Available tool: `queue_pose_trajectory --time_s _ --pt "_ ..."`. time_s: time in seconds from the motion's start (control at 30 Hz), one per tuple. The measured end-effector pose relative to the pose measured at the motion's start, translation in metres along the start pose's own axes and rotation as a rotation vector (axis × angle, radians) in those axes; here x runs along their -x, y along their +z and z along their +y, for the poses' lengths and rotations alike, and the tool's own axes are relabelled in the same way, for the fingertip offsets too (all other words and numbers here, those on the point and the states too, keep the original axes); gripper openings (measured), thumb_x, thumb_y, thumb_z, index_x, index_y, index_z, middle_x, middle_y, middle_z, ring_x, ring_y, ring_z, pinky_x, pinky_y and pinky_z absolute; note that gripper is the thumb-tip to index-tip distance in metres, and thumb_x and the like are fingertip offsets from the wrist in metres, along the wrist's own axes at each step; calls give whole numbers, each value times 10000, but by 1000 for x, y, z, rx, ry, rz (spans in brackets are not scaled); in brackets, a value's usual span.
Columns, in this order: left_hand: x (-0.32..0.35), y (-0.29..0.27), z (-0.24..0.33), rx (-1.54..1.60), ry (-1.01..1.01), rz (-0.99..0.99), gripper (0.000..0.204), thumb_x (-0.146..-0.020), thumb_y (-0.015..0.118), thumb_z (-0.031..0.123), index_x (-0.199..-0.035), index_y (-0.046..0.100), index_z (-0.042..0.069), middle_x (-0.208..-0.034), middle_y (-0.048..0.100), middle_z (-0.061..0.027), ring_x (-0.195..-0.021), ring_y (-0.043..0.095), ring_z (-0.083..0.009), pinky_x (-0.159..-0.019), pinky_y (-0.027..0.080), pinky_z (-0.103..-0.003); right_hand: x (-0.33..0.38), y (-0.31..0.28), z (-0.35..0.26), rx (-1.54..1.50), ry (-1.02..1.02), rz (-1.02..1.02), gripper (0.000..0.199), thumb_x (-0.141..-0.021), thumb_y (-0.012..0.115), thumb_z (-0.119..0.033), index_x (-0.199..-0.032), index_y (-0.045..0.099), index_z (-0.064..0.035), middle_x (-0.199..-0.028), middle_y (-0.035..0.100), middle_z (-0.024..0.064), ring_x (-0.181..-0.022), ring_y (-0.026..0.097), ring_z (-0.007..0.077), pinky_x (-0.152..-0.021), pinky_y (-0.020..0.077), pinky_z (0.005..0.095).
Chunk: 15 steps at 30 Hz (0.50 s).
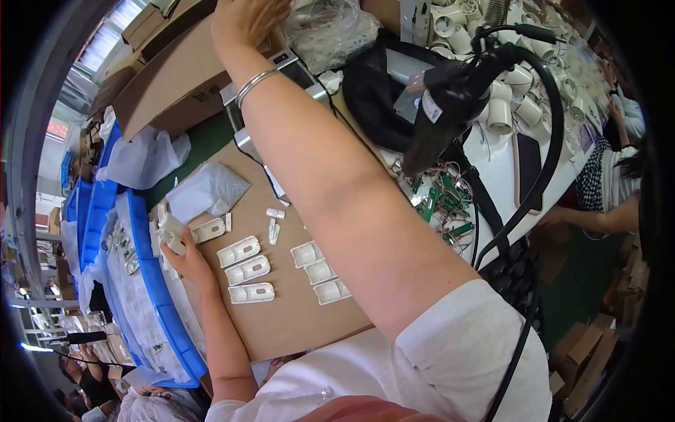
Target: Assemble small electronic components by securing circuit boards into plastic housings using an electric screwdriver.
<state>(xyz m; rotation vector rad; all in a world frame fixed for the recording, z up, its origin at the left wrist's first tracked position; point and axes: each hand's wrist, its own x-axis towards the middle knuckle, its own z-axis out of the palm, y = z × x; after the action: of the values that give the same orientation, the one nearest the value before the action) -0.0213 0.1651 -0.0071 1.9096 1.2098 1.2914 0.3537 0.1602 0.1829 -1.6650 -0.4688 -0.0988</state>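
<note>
Gripping a small white plastic part (172, 241) in the left hand (184, 254), fingers closed around it at the left edge of the brown cardboard sheet (295, 316) covering the surface. Reaching far forward with the right hand (247, 20), fingers spread loosely over a cardboard box (179, 81), holding nothing visible. Probably best keeping the left grip steady beside the rows of white housings (247, 271) and lifting the right forearm clear of them.
</note>
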Motion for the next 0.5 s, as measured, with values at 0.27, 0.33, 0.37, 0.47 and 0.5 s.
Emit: queue_pose_trajectory --time_s 0.27,0.33,0.37,0.47,0.5 --pt "1 4 -1 -34 32 36 407 -1000 703 233 -1297 590 -22 -1161 689 -185 -1010 663 -274 -942 509 -357 -17 27 7 -467 120 552 465 -977 667 -295 -1352 550 -47 -1291 605 155 -1180 583 364 -1017 429 529" --pt "1 6 -1 -37 16 26 406 -1000 704 234 -1294 590 -22 -1165 690 -187 -1013 665 -275 -943 509 -358 -19 30 7 -541 97 766 266 -959 666 -201 -1164 702 -34 -1062 727 181 -970 701 341 -826 562 438" --pt "1 4 0 -43 20 32 406 -1000 704 234 -1294 590 -22 -1165 690 -187 -1013 665 -275 -943 509 -358 -16 31 8 -548 101 764 266 -959 666 -201 -1164 702 -34 -1062 727 181 -970 701 341 -826 562 438" --pt "4 5 4 -47 30 55 392 -1001 704 231 -1278 589 -22 -1144 685 -184 -996 657 -275 -935 506 -359 -10 26 17 -363 32 454 363 -911 757 -321 -1159 696 -63 -1125 706 174 -1025 651 338 -918 492 518" --pt "3 5 5 -46 33 63 388 -1001 704 230 -1273 589 -22 -1137 683 -183 -990 655 -275 -932 505 -359 -7 26 17 -301 5 351 401 -894 787 -360 -1158 695 -73 -1146 699 171 -1043 634 337 -948 469 544"
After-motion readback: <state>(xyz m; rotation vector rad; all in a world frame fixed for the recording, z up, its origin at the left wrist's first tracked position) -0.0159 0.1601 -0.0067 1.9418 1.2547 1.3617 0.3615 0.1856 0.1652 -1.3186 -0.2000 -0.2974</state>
